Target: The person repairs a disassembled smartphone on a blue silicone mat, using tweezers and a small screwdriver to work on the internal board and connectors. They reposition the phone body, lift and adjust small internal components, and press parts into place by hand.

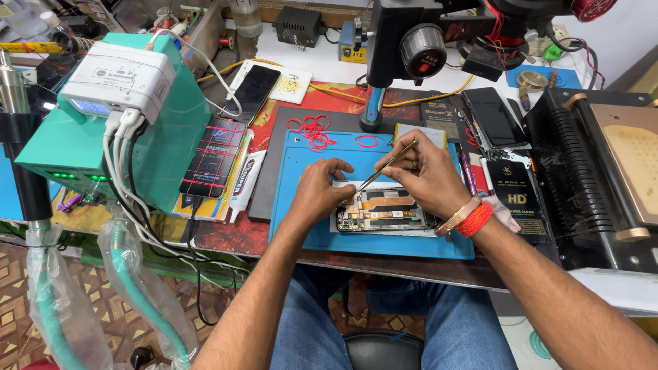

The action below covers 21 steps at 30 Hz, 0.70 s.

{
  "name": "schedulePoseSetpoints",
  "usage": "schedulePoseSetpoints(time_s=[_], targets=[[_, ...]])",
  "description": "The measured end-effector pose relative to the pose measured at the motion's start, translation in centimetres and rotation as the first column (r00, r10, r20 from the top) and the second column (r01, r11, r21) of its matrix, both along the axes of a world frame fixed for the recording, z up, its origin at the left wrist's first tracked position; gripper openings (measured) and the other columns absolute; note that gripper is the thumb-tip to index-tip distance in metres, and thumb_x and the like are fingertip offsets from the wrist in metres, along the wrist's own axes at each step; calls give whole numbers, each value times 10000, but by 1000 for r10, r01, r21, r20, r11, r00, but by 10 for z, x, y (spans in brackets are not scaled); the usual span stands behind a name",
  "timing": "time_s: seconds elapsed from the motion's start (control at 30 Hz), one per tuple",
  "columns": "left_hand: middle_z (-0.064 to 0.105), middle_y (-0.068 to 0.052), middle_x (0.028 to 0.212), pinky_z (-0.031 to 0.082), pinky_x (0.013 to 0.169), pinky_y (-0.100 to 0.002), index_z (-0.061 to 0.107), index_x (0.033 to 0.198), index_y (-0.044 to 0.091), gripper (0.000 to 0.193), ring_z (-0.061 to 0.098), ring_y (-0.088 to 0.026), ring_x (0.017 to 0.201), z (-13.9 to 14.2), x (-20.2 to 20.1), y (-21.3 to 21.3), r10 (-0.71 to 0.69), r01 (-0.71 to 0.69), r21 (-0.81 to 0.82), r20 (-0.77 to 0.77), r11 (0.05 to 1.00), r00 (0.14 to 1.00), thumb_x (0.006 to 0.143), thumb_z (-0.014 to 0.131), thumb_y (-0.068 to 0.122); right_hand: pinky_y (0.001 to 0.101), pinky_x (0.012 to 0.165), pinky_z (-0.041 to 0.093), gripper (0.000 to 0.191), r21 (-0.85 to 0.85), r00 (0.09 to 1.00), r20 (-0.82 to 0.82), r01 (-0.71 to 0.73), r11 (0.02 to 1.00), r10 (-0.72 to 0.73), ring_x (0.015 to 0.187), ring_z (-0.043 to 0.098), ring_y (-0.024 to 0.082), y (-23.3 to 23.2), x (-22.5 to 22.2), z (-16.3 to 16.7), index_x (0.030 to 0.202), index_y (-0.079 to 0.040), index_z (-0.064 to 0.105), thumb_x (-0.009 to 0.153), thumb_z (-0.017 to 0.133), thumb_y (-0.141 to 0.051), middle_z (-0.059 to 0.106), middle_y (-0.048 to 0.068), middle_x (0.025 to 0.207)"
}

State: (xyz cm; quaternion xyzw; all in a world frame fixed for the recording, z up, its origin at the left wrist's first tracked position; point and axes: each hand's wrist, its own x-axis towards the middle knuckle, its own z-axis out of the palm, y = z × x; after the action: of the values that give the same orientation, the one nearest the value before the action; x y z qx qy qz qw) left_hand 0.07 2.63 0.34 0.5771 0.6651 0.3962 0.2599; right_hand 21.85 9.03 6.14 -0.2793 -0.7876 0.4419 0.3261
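Observation:
An opened phone (384,209) with its back off lies on a blue work mat (301,219), showing orange flex cables and a green circuit board. My left hand (322,188) rests on the phone's left end and steadies it. My right hand (421,171) is shut on thin metal tweezers (387,164), whose tips point down at the phone's upper left part. Red and gold bangles circle my right wrist.
A teal machine (147,130) with a white charger box and cables stands at left. Red rubber bands (312,130) lie on the mat's far part. A microscope stand (404,48) rises behind. Phones, dark packets and a black roller machine (589,171) sit at right.

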Motion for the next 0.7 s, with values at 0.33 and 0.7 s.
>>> schedulePoseSetpoints(time_s=[0.33,0.7], targets=[[729,-119,920,536,795,-426,791,1039,135,404,703,-289,890,3,3,0,18,-17,15,-72,1000,997,640,763,186,284,848,626,258,-21,999,15,40,999,-40,1004,762,143,2,5,7,1097,-48,484,933,675,9,786,115,1015],[732,-81,960,492,848,-447,800,1059,184,392,616,-288,957,7,5,0,-9,12,16,-193,1000,981,667,809,196,274,834,625,253,-36,998,-6,55,998,-55,1000,764,131,1,4,3,1079,-41,484,923,677,14,787,115,1023]])
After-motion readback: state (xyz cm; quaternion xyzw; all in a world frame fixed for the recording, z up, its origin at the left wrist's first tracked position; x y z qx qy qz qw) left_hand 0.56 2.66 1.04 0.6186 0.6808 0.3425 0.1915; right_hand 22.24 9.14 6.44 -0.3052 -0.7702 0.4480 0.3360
